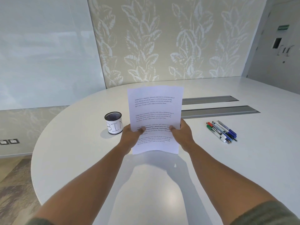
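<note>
Printed sheet [155, 117] held upright above the white table [211, 168], clear of the surface. Left hand [131, 137] and right hand [181, 135] each pinch a side edge, thumb in front, fingers hidden behind. Pens [222, 131] lie untouched, well off to the right; mesh cup [113, 125] marked "BIN" stands just left. Judging by this, paper is only being read; marking or binning not yet begun.

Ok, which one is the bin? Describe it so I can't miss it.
On the white round table, look just left of the held-up printed sheet. The bin is the small black mesh cup standing there, the only thing with a hand-lettered paper label.
</note>
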